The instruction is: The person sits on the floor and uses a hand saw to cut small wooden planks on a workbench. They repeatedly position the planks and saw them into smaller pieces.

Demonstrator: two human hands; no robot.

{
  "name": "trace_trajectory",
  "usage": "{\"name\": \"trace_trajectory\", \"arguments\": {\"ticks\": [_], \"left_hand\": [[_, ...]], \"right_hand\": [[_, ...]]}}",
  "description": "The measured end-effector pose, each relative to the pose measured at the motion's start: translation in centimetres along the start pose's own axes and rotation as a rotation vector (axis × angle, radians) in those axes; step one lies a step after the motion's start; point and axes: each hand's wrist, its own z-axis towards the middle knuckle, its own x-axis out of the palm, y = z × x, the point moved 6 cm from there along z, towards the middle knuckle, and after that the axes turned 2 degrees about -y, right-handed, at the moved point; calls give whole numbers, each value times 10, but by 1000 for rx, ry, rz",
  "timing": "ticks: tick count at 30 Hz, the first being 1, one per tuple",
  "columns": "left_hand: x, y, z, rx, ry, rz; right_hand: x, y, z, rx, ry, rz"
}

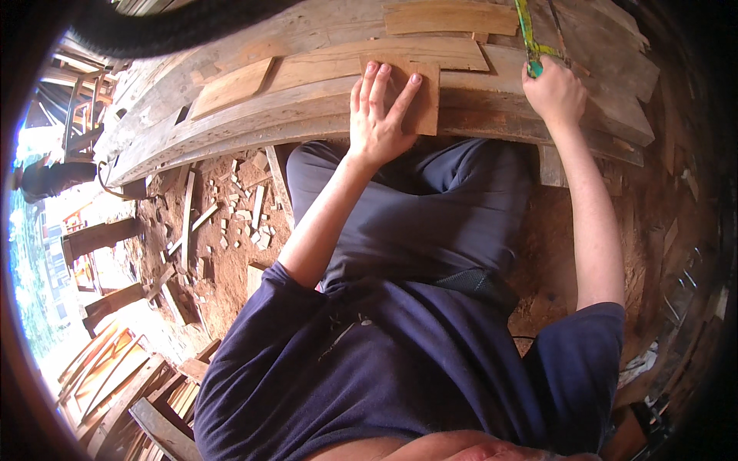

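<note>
My left hand lies with fingers stretched and spread on a small square brown wooden board, which sticks out over the bench's near edge. Its thumb is not clearly visible. To the right, my right hand is closed round the teal handle of a hacksaw with a yellow-green frame. The saw points away from me, and its far end is cut off by the picture's top edge. A longer flat board lies just beyond the square one.
The plank bench runs across in front of my knees. On it rest another thin board at left and one farther back. Offcuts litter the dirt floor. Stacked timber stands at lower left.
</note>
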Motion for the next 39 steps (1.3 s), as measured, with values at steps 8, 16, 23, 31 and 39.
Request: {"name": "trace_trajectory", "arguments": {"ticks": [8,16,23,31,39], "left_hand": [[-1,0,0,-11,25,-10],[1,-1,-1,17,-8,20],[-28,-14,22,-49,23,-117],[-79,15,37,-1164,-178,-1435],[-72,19,16,-1521,-167,-1337]], "right_hand": [[0,1,0,4,2,-3],[-2,2,0,5,1,4],[0,1,-1,5,-17,-6],[0,0,0,4,-31,-12],[-3,3,-1,-1,-6,-5]]}}
